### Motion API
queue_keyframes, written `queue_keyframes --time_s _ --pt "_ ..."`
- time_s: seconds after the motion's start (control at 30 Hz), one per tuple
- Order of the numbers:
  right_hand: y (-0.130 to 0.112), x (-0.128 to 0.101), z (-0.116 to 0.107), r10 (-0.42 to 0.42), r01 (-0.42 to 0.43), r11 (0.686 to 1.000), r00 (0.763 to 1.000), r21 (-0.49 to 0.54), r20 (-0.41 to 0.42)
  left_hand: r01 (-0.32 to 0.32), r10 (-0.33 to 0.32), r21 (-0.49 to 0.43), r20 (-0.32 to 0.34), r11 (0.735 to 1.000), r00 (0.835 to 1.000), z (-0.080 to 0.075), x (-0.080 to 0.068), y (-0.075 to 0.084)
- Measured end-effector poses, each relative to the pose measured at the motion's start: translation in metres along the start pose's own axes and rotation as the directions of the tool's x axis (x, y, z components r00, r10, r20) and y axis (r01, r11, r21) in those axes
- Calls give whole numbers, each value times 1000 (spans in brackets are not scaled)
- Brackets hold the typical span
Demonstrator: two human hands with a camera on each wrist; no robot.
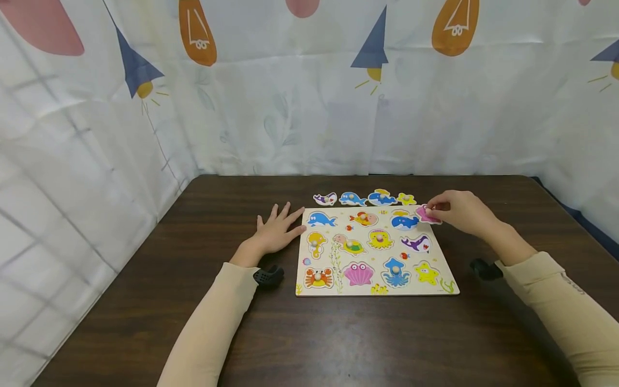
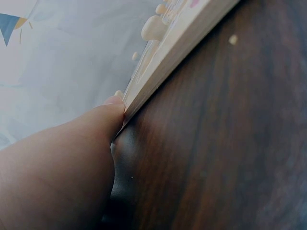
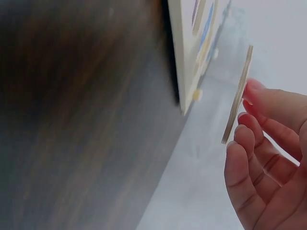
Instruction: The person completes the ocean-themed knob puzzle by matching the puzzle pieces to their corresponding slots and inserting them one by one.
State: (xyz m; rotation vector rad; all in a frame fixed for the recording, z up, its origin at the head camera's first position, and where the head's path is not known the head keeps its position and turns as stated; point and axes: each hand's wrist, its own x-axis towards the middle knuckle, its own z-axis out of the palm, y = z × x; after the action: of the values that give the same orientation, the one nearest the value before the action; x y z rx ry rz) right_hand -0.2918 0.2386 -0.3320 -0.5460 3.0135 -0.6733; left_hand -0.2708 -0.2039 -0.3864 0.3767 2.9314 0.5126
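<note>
A wooden sea-animal puzzle board [image 1: 445,279] lies on the dark table [image 1: 338,338], with most pieces seated in it. My left hand [image 1: 276,232] lies flat on the table with spread fingers, fingertips against the board's left edge [image 2: 158,72]. My right hand [image 1: 456,210] pinches a pink puzzle piece [image 1: 426,215] above the board's upper right corner. In the right wrist view the thin piece [image 3: 238,96] is held edge-on, lifted off the board [image 3: 184,57]. Several loose pieces, among them a blue whale piece [image 1: 352,199] and a yellow piece [image 1: 406,199], lie in a row behind the board.
A printed curtain [image 1: 300,91] hangs close around the table's back and left side. Bare dark tabletop stretches in front of the board and to its left. Small black wrist camera mounts [image 1: 268,277] sit on both forearms.
</note>
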Motion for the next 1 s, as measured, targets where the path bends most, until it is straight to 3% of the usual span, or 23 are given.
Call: queue_keyframes --time_s 0.67,1.0 --pt "-52 -23 27 -135 135 991 989 0 60 1 -2 9 12 1000 1000 -1 1 0" --pt "-77 -32 36 -269 272 962 954 -3 129 -6 6 8 10 1000 1000 0 0 0"
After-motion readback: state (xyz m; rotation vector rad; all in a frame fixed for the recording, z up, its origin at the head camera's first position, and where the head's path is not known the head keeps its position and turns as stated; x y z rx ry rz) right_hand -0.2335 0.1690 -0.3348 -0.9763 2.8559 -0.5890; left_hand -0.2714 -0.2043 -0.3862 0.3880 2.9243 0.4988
